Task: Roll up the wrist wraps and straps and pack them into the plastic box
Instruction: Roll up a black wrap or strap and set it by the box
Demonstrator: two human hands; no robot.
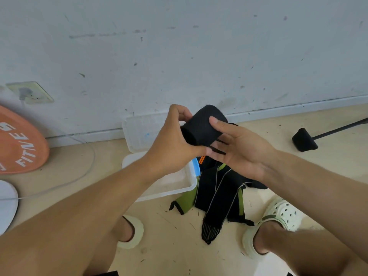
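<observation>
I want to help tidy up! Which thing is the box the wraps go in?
Look at the floor by the grey wall, just under the person's left hand. The plastic box sits there, left of the pile of black and green wraps. It is see-through white with a blue clip, unlike the soft dark wraps.

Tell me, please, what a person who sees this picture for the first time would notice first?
First, the two hands at the centre: the left hand and the right hand hold a rolled black wrap between them. Below them, unrolled black and green wraps lie on the floor beside the clear plastic box. At far left, an orange disc leans against the wall.
</observation>
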